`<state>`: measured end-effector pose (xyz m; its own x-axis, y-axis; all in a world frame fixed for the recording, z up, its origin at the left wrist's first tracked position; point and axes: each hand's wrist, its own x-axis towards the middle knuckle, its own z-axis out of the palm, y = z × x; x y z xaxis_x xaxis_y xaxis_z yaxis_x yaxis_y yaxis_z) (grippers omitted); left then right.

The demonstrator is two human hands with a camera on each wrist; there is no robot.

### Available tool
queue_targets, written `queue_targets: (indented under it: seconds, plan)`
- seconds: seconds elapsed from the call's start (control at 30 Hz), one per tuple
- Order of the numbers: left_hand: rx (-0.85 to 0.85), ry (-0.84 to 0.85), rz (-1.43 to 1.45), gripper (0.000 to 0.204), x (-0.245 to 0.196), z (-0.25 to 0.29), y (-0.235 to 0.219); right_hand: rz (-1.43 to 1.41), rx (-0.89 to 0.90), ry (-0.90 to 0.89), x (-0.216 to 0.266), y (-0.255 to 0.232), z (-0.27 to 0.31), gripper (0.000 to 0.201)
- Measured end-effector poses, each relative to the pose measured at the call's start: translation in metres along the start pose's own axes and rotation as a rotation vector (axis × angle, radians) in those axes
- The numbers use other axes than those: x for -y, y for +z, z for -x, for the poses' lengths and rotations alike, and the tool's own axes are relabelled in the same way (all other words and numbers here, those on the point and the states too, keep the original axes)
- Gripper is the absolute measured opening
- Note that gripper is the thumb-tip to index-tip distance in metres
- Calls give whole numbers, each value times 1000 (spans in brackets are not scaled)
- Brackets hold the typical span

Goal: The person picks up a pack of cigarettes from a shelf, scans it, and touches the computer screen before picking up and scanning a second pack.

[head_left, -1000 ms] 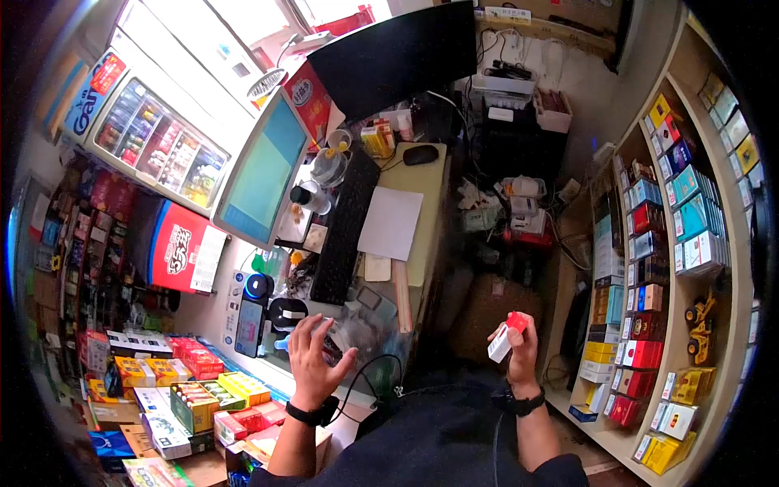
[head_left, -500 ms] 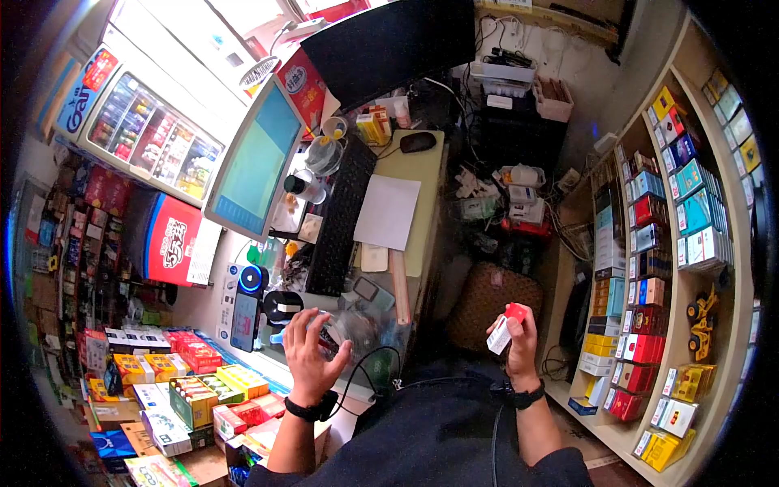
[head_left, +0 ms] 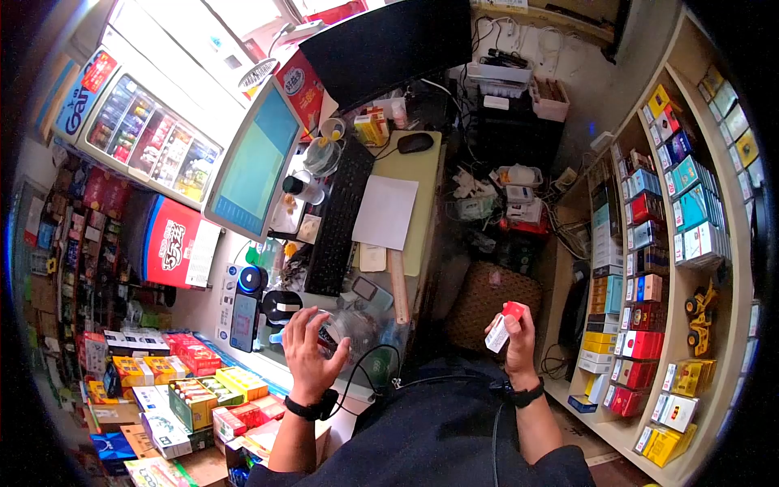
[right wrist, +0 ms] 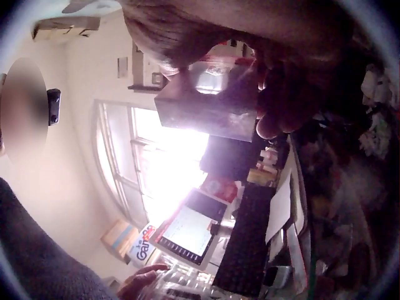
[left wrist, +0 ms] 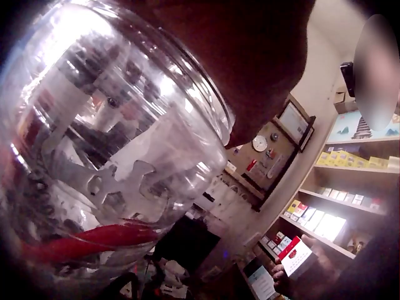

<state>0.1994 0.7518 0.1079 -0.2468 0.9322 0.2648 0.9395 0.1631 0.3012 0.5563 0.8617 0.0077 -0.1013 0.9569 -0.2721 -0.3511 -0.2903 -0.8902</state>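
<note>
My right hand (head_left: 522,347) holds a red and white cigarette pack (head_left: 497,334) between thumb and fingers, in front of my body. In the right wrist view, the pack (right wrist: 206,103) shows its wrapped side, with fingers around its edges. On the left, my left hand (head_left: 312,357) has its thumb and fingers spread around a clear plastic jar (head_left: 357,329) at the counter's near edge. Through the jar's wall (left wrist: 119,156), the left wrist view shows a grey wrench-like metal piece and something long and red. The hand covers part of the jar's rim.
A tilted screen (head_left: 253,162), a black keyboard (head_left: 341,219), white paper (head_left: 385,213) and a wooden strip (head_left: 398,286) lie ahead. Colourful boxes (head_left: 195,402) crowd the lower left. Shelves of packs (head_left: 641,349) rise at right, and a brown woven seat (head_left: 495,304) stands ahead.
The head view has shifted slightly. My right hand has turned the cigarette pack a little, showing more of its printed white side. The left hand stays around the jar.
</note>
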Motion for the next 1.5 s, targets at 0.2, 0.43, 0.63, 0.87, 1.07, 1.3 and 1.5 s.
queue_targets:
  seconds: [0.2,0.43,0.63,0.87,1.07,1.3,1.5]
  plan:
    - [-15,-3,4,47,0,0,1,5,-11,4,-1,0,1,50]
    - [-28,4,48,37,2,0,1,45,-26,0,-1,1,2,54]
    - [-35,14,26,38,-2,-2,-1,49,-26,7,-4,0,1,53]
    - [-39,5,30,38,-2,0,0,61,-30,24,-6,-1,1,52]
    - [-49,13,38,39,-1,-1,0,-24,1,58,-9,-1,0,47]
    - [-30,2,20,41,-4,-4,-3,28,12,101,-15,-12,-1,46]
    - [13,-35,13,51,-1,-5,1,35,31,173,-28,-31,-7,47]
